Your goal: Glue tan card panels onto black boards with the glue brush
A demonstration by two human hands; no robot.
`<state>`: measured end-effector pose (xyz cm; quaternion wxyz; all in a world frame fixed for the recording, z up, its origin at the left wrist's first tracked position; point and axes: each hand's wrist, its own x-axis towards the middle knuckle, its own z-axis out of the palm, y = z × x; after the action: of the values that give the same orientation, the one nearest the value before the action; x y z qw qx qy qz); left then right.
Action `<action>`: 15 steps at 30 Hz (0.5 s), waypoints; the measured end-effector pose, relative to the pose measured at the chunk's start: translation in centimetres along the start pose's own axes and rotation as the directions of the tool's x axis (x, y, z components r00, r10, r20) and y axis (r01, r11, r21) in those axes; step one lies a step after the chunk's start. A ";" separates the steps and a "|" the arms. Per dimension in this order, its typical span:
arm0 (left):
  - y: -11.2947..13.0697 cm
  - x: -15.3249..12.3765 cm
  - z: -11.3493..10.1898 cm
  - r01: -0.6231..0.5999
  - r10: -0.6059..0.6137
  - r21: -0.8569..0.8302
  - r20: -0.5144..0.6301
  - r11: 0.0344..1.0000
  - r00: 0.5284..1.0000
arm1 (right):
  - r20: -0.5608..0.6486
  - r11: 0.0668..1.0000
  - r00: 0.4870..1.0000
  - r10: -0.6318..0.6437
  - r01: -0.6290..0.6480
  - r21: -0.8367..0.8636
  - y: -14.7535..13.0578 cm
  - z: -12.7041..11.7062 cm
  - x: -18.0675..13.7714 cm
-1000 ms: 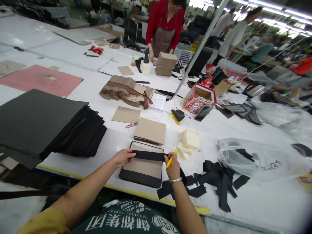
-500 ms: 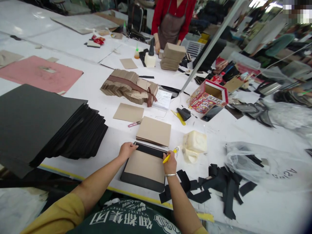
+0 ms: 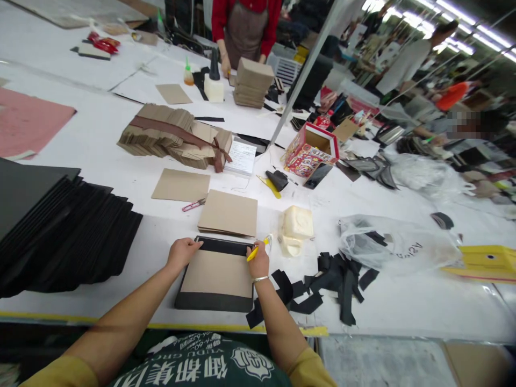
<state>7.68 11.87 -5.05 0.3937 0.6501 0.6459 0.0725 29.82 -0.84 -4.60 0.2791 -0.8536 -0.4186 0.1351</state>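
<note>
A tan board panel with black strips point(image 3: 217, 273) along its far and near edges lies flat in front of me. My left hand point(image 3: 183, 253) pinches its far left corner between thumb and fingers. At the far right corner, my right hand point(image 3: 259, 262) presses on the edge while gripping a yellow-handled brush point(image 3: 257, 251), its pale tip pointing away. Just beyond the panel sits a small stack of tan boards point(image 3: 228, 212). Pink-handled thread snips point(image 3: 194, 205) rest left of that stack, beside a single tan board point(image 3: 180, 185). A whitish plastic glue container point(image 3: 297, 223) stands to the right.
A tall stack of black sheets point(image 3: 68, 231) fills the left side. Black strips point(image 3: 342, 285) and a clear plastic bag point(image 3: 395, 242) lie to the right. Farther back are a tied bundle of tan boards point(image 3: 169, 131), a red box point(image 3: 310, 150), a slanted metal pole point(image 3: 302, 75) and a co-worker in an apron point(image 3: 246, 29).
The view has turned to the right, so the table's things sit farther left and a yellow piece shows at right. Both hands keep their hold at the panel's far corners.
</note>
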 end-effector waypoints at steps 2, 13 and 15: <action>0.0 0.0 0.1 -0.005 0.005 0.001 -0.001 1.000 1.000 | 0.010 1.000 1.000 0.013 -0.013 -0.006 0.0 0.0 0.0; 0.9 -0.5 -1.0 -0.073 0.088 0.217 -0.059 0.973 0.994 | -0.052 0.989 0.997 -0.057 0.049 -0.136 0.4 0.4 0.2; 0.9 -1.2 -1.5 -0.195 0.256 0.313 -0.167 0.930 0.952 | -0.112 0.975 0.981 -0.161 0.140 -0.170 0.6 0.5 -0.2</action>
<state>7.35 11.53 -2.97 0.2136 0.7604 0.6071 0.0877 29.84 -1.13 -5.33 0.2445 -0.8459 -0.4734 0.0254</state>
